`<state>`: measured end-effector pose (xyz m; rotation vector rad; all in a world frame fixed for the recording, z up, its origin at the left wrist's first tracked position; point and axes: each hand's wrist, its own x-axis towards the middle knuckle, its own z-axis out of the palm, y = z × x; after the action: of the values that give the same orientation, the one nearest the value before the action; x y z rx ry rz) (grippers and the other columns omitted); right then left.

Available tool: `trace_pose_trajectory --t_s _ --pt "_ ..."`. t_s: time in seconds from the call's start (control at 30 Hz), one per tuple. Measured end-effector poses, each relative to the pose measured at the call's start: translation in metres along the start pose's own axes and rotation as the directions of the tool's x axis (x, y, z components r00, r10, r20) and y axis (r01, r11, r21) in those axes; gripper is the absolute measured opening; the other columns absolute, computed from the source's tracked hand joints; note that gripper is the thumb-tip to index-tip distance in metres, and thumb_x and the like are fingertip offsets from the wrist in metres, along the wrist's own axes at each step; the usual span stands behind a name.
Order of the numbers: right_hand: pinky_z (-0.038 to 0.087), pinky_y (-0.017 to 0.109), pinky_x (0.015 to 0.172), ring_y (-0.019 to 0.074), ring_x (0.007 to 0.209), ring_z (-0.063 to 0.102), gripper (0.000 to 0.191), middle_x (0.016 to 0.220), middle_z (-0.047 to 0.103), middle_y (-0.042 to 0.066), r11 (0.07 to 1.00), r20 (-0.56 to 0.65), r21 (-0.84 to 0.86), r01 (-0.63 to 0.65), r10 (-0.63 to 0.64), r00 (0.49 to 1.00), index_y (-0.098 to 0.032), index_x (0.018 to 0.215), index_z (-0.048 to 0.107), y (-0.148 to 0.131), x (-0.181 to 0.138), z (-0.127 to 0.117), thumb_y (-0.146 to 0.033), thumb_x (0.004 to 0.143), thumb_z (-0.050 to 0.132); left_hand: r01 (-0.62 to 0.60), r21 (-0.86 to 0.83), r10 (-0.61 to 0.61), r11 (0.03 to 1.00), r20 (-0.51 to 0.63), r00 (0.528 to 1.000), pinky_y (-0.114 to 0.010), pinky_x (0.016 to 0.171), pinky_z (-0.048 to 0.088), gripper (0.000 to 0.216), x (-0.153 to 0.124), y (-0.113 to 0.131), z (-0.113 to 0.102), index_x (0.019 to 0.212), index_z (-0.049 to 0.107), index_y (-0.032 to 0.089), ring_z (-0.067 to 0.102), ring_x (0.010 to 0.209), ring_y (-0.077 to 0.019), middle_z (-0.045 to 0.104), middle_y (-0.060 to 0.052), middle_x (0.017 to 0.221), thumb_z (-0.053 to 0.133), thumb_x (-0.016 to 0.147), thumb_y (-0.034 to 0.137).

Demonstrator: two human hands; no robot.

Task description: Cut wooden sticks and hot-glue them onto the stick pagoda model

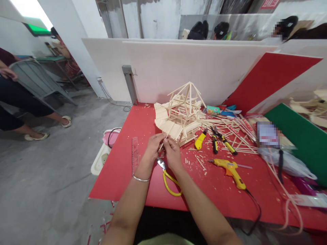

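Nearest the camera, two bare forearms (129, 207) stretched forward over a smooth, flat red worktop (116, 163), a thin rounded silvery bracelet (141, 179) circling the left wrist. Between the wrists lay scissors (165, 174) with short metal blades and a broad looped yellow handle. Beyond them, towards the far side of the worktop and in front of a smooth white panel (158, 69), stood the model (176, 119), built of slim pale wooden sticks: ribbed, flaring roof slopes of sticks laid side by side, with an open pointed frame on top. At its near edge the left hand (154, 144) was nearly closed, its fingertips pinching a thin stick (161, 147). The right hand (172, 151) was curled, its thumb and fingers drawn together just beside the left hand's; whether it gripped the stick too, I could not tell. To the right, straight loose sticks (233, 127) lay criss-crossed near a yellow cutter (200, 141), pliers (229, 146) with black-and-yellow grips and a hard-shelled yellow glue gun (228, 165); small wooden offcuts (200, 162) were scattered between. A see-through, reddish ruler (134, 154) lay left of the hands.
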<state>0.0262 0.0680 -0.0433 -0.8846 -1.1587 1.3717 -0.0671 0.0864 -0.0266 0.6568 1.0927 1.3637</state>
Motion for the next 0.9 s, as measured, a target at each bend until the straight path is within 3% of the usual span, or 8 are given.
trace_pose_trajectory --t_s 0.2,0.9 --pt "0.041 0.024 0.044 0.0111 0.047 0.049 0.042 0.061 0.058 -0.003 1.0 0.001 -0.01 -0.006 0.006 1.0 -0.021 0.076 0.063 0.0011 0.0006 -0.0002 -0.06 0.089 0.059 -0.031 0.0 0.031 1.0 0.001 1.0 -0.022 0.042 0.033 0.015 0.0021 0.001 0.0004 0.071 0.071 0.016 0.047 0.046 -0.0095 0.061 -0.001 0.059 0.076 0.068 0.03" --pt "0.043 0.024 0.05 0.012 0.055 0.052 0.044 0.064 0.06 -0.003 0.999 -0.014 -0.035 0.009 -0.009 1.0 -0.021 0.072 0.06 0.0044 0.0017 -0.0008 -0.061 0.09 0.057 -0.006 0.003 0.006 1.0 0.004 1.0 -0.024 0.044 0.033 0.012 0.0 0.0043 0.0018 0.072 0.073 0.017 0.047 0.048 -0.0108 0.062 -0.002 0.061 0.075 0.07 0.028"
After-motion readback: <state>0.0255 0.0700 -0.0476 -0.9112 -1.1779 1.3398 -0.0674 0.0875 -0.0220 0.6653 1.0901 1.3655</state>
